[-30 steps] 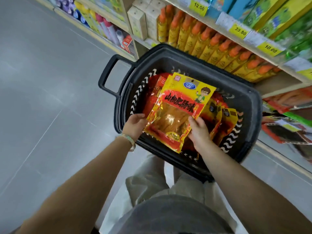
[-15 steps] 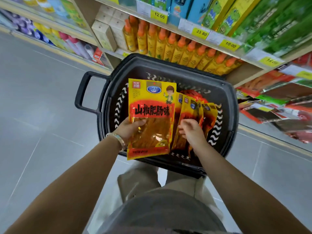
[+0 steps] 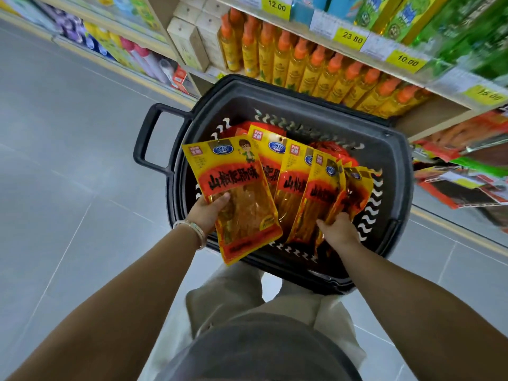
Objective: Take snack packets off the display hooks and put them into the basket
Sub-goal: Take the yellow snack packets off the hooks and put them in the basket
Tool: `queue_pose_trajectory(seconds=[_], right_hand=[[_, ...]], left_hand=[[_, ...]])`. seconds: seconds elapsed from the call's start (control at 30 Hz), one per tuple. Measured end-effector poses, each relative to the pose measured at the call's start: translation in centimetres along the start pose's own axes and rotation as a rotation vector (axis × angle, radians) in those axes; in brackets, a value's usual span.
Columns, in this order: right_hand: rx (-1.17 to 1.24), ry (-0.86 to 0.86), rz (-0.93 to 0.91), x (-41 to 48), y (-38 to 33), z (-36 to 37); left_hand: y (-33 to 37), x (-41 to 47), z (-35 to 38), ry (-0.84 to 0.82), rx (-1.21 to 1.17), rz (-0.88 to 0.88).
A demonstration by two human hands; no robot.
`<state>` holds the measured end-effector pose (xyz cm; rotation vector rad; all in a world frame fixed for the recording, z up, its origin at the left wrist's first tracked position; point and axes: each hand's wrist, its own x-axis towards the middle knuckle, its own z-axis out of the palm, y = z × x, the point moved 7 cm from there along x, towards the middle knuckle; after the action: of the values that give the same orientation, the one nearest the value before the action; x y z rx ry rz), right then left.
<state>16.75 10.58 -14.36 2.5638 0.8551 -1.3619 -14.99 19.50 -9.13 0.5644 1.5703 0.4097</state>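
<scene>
A black plastic basket (image 3: 390, 166) stands on the floor in front of me, below the shelves. My left hand (image 3: 207, 213) grips one yellow and red snack packet (image 3: 236, 193) by its left edge, thumb on the front, over the basket's near left side. My right hand (image 3: 336, 231) grips the lower ends of several more yellow snack packets (image 3: 316, 193), fanned out above the basket's middle. Red packets (image 3: 334, 149) lie deeper inside, mostly covered.
The basket's handle (image 3: 148, 138) sticks out to the left. Shelves behind it hold yellow bottles with orange caps (image 3: 302, 64) and boxes (image 3: 189, 42). More snack packets (image 3: 464, 171) hang at the right. Grey tiled floor (image 3: 68, 160) spreads to the left.
The packets in my right hand have fanned out and shifted right. My left hand has tilted its single packet, top leaning left. The view has moved closer to the shelves.
</scene>
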Motion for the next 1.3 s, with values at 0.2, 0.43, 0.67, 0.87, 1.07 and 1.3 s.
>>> queue_pose_trajectory(seconds=[0.2, 0.43, 0.67, 0.87, 1.07, 1.3], right_hand=[[-0.011, 0.081, -0.181, -1.1, -2.6, -1.2], [-0.052, 0.085, -0.48, -6.1, -11.5, 2.1], [0.413, 0.057, -0.316, -3.8, -10.8, 2.5], [0.328, 0.099, -0.023, 0.6, -5.8, 0.8], [0.559, 0.079, -0.099, 0.7, -7.3, 0.8], [0.548, -0.14, -0.261, -3.9, -9.2, 1.4]], left_hand=[[0.8, -0.3, -1.3, 0.028, 0.01, 0.044], [3.9, -0.5, -3.9, 0.093, 0.139, 0.128], [4.2, -0.2, -4.1, 0.147, 0.215, 0.122], [3.6, 0.5, -4.1, 0.148, 0.254, 0.079], [3.5, 0.7, -4.0, 0.19, 0.28, 0.062], [5.1, -0.7, -3.0, 0.185, 0.276, 0.111]])
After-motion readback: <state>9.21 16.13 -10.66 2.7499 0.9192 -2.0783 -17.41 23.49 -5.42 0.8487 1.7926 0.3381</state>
